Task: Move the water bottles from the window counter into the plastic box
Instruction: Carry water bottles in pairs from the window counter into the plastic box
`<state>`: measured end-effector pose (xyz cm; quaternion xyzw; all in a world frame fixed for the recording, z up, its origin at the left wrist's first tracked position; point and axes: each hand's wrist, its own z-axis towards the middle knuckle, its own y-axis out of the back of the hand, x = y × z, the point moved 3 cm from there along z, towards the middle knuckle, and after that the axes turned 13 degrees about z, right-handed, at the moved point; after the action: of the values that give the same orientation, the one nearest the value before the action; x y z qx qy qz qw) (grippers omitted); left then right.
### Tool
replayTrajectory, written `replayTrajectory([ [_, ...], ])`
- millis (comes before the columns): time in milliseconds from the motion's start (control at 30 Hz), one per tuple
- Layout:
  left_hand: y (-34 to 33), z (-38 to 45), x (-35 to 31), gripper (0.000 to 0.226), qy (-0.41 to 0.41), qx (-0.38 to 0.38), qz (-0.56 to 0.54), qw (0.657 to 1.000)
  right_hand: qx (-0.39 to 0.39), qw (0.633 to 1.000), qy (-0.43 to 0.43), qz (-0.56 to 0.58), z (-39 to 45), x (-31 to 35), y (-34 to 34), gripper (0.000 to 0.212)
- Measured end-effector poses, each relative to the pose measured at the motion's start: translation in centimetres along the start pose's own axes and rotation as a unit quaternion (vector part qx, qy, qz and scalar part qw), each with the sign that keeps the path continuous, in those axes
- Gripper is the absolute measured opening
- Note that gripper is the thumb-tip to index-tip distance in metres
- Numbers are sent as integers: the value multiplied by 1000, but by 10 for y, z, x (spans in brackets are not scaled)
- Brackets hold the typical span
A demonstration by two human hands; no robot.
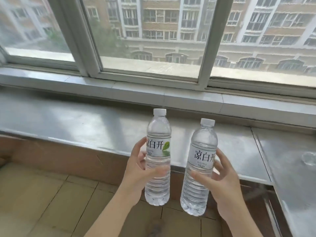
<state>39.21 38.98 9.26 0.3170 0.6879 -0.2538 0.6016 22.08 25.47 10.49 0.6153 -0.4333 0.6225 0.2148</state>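
The left hand (136, 175) grips one water bottle (158, 158) and the right hand (222, 183) grips a second bottle (200, 168), both upright in the air just in front of the window counter (85, 127). Lifting looks done; the plastic box is out of view, so placing both bottles remains.

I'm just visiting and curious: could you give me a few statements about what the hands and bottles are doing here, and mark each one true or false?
1. Each hand holds one clear plastic water bottle: the left hand grips the left bottle, the right hand grips the right bottle. True.
2. Both bottles have lost their caps. False: each carries a white screw cap.
3. The bottles stand on the grey metal window counter. False: both are lifted clear of it, held roughly upright in the air.
4. A green leaf shows on the left bottle's label. True.
5. The plastic box is in view. False: no box shows here.
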Motion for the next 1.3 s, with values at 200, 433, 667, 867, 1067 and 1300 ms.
replayTrajectory([
  [200,79,-65,14,101,4,-124,-23,992,124,991,-28,-40,-20,-28,-80,92],
  [433,201,-131,27,101,-3,-255,-50,966,264,960,-46,-79,-52,-66,-209,98],
  [667,347,-221,49,93,18,-339,-52,939,386,916,-64,-87,-110,-124,-379,100],
  [867,448,-302,66,89,24,-459,-59,886,499,858,-75,-94,-176,-170,-508,93],
  [1067,529,-373,84,95,23,-596,-71,799,621,770,-99,-107,-236,-211,-630,90],
  [1300,609,-426,104,97,42,-723,-87,684,728,664,-116,-126,-297,-269,-760,95],
])
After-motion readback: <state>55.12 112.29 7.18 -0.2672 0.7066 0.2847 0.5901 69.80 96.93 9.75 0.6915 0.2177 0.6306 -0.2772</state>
